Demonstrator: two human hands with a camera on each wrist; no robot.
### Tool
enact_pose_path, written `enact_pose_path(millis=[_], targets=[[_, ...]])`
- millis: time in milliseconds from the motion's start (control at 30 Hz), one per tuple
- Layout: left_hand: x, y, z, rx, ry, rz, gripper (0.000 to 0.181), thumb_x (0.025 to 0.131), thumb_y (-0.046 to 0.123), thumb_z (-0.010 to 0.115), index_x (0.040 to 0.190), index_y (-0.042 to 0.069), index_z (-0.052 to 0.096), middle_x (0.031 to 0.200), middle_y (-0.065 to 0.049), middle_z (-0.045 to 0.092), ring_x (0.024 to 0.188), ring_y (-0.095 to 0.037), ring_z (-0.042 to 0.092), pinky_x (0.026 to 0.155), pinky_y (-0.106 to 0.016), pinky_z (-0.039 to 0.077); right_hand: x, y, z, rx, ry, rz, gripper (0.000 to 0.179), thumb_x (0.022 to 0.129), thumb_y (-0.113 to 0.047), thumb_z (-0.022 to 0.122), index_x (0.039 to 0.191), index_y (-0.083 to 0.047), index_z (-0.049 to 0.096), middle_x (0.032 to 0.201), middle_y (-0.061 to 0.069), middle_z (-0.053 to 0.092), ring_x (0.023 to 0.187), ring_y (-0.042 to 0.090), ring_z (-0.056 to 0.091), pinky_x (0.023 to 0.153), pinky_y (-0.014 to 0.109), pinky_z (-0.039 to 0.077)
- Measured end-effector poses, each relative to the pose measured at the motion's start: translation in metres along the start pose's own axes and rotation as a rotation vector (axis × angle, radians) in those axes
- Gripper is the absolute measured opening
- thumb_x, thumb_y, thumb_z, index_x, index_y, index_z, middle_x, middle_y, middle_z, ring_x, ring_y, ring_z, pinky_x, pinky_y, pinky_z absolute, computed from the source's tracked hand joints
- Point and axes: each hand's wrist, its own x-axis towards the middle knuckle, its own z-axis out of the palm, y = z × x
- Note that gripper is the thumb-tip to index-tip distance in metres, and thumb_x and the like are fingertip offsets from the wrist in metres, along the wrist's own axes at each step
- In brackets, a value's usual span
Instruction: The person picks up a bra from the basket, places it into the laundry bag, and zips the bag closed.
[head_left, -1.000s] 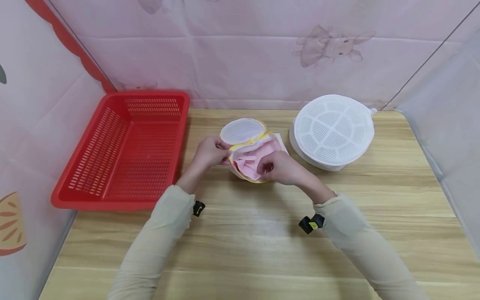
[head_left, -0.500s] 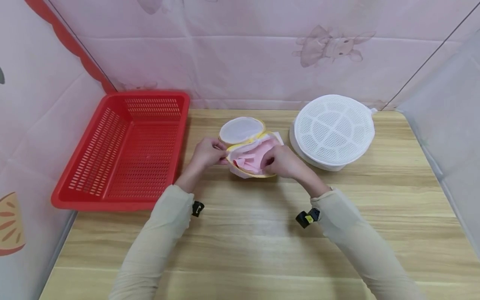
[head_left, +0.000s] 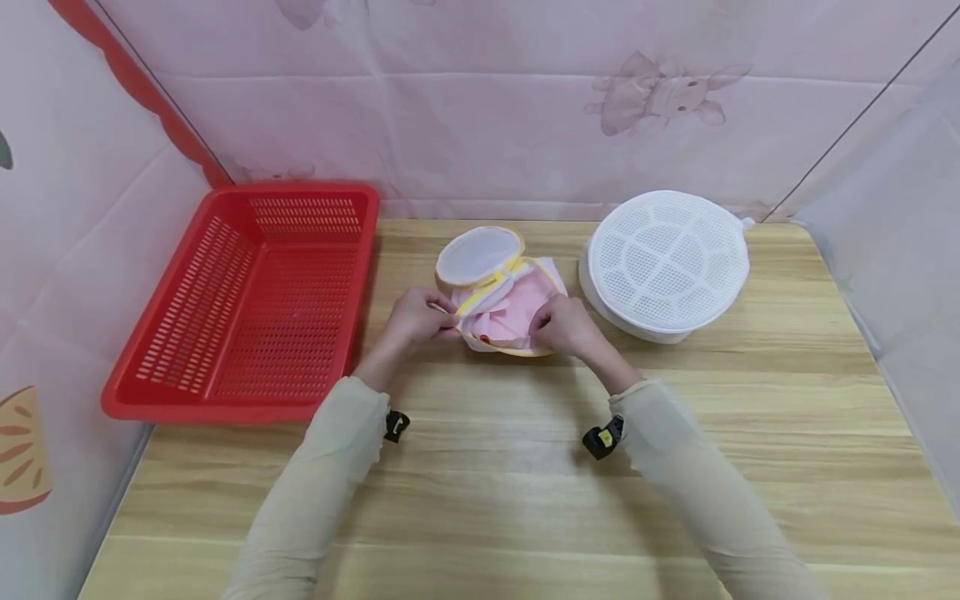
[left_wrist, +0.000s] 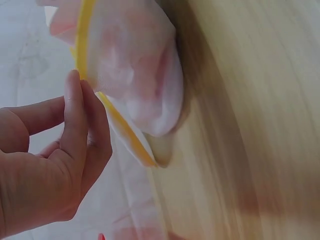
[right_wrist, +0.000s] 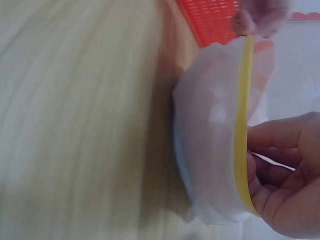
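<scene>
A white mesh laundry bag (head_left: 487,340) with a yellow-trimmed mouth rests on the wooden table, its round lid (head_left: 480,257) folded back. Inside lies pink cloth (head_left: 517,310), with a small red patch near the front rim. My left hand (head_left: 422,317) pinches the bag's yellow edge at its left side between thumb and forefinger, which the left wrist view shows closely. At the right of the mouth, my right hand (head_left: 566,325) reaches in over the rim with bent fingers (right_wrist: 280,132). Its fingertips are hidden behind the yellow trim, so I cannot tell what they hold.
A red plastic basket (head_left: 341,408) with slotted walls stands at the left. To the right is a round white container with a perforated lid (head_left: 667,258). Pink printed sheeting (head_left: 480,133) covers the wall behind the wooden table (head_left: 510,483).
The bag's lid has shifted slightly back and tilted up. My right hand has moved a little right along the mouth, the front rim rising with it. My left hand keeps its pinch, slightly lower.
</scene>
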Motion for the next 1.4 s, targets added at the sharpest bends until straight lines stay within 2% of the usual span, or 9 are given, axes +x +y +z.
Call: enact_pose_path(millis=[133, 267, 433, 533, 667, 800, 1100, 1267, 1400], targets=[[-0.004, 0.005, 0.004, -0.018, -0.025, 0.004, 0.019, 0.081, -0.006, 0.062, 0.100, -0.010, 0.057, 0.087, -0.016, 0.055, 0.064, -0.016, 0.063, 0.075, -0.033, 0.053, 0.002, 0.001, 0.011, -0.054, 0.003, 0.024, 0.010, 0.066, -0.002, 0.063, 0.060, -0.008, 0.068, 0.054, -0.003, 0.057, 0.062, 0.019, 0.052, 0.060, 0.030, 0.043], [-0.007, 0.011, 0.008, -0.021, -0.044, 0.018, 0.020, 0.081, -0.008, 0.060, 0.101, -0.011, 0.056, 0.086, -0.013, 0.052, 0.062, -0.016, 0.063, 0.064, -0.026, 0.054, 0.002, -0.001, 0.017, -0.087, -0.024, 0.037, 0.010, 0.066, -0.003, 0.064, 0.058, -0.008, 0.067, 0.052, -0.004, 0.054, 0.058, 0.017, 0.050, 0.062, 0.030, 0.042], [-0.007, 0.013, 0.006, 0.006, -0.035, -0.008, 0.021, 0.084, -0.004, 0.059, 0.104, -0.009, 0.056, 0.090, -0.014, 0.051, 0.059, -0.016, 0.061, 0.061, -0.025, 0.054, -0.004, -0.009, 0.002, -0.040, -0.052, -0.016, 0.005, 0.070, -0.004, 0.066, 0.066, -0.007, 0.067, 0.059, -0.002, 0.057, 0.062, 0.016, 0.050, 0.064, 0.028, 0.040], [-0.005, 0.012, 0.003, 0.019, -0.029, -0.028, 0.021, 0.086, -0.002, 0.058, 0.106, -0.007, 0.055, 0.093, -0.015, 0.051, 0.061, -0.016, 0.061, 0.065, -0.028, 0.054, -0.009, -0.011, -0.018, 0.040, 0.008, -0.054, 0.002, 0.073, -0.003, 0.066, 0.073, -0.003, 0.067, 0.066, 0.002, 0.061, 0.066, 0.017, 0.052, 0.061, 0.027, 0.042], [-0.003, 0.010, 0.001, 0.005, -0.032, -0.025, 0.022, 0.087, -0.002, 0.058, 0.108, -0.008, 0.055, 0.093, -0.016, 0.051, 0.059, -0.014, 0.060, 0.067, -0.029, 0.054, -0.013, -0.009, -0.040, 0.112, 0.159, -0.037, 0.004, 0.077, -0.004, 0.066, 0.078, 0.001, 0.065, 0.073, 0.009, 0.061, 0.069, 0.020, 0.054, 0.061, 0.028, 0.043], [-0.001, 0.008, 0.001, -0.018, -0.038, -0.016, 0.022, 0.087, -0.003, 0.057, 0.108, -0.009, 0.054, 0.092, -0.016, 0.050, 0.058, -0.014, 0.060, 0.068, -0.030, 0.054, -0.013, 0.000, -0.042, 0.113, 0.270, 0.022, 0.011, 0.078, -0.007, 0.067, 0.079, 0.001, 0.061, 0.073, 0.011, 0.059, 0.070, 0.023, 0.052, 0.062, 0.029, 0.041], [-0.004, 0.008, 0.002, -0.025, -0.031, -0.022, 0.023, 0.088, -0.001, 0.057, 0.109, -0.007, 0.054, 0.091, -0.015, 0.051, 0.065, -0.018, 0.061, 0.063, -0.026, 0.054, -0.012, 0.013, -0.025, 0.141, 0.360, 0.033, 0.010, 0.077, -0.005, 0.066, 0.074, 0.001, 0.059, 0.067, 0.010, 0.058, 0.063, 0.020, 0.051, 0.056, 0.026, 0.040], [-0.010, 0.017, -0.006, -0.088, -0.035, 0.023, 0.022, 0.088, -0.002, 0.054, 0.109, -0.009, 0.051, 0.087, -0.014, 0.051, 0.062, -0.013, 0.059, 0.074, -0.033, 0.053, -0.020, 0.008, -0.040, 0.278, 0.353, 0.053, 0.009, 0.079, -0.004, 0.066, 0.075, 0.002, 0.060, 0.063, 0.011, 0.058, 0.052, 0.015, 0.053, 0.049, 0.022, 0.043], [-0.021, 0.032, -0.016, -0.141, -0.050, 0.077, 0.021, 0.088, -0.005, 0.052, 0.108, -0.012, 0.049, 0.088, -0.013, 0.050, 0.061, -0.010, 0.057, 0.070, -0.028, 0.054, -0.031, 0.000, -0.058, 0.405, 0.322, 0.067, 0.010, 0.082, -0.004, 0.064, 0.081, 0.006, 0.060, 0.061, 0.012, 0.057, 0.049, 0.016, 0.055, 0.044, 0.020, 0.044]])
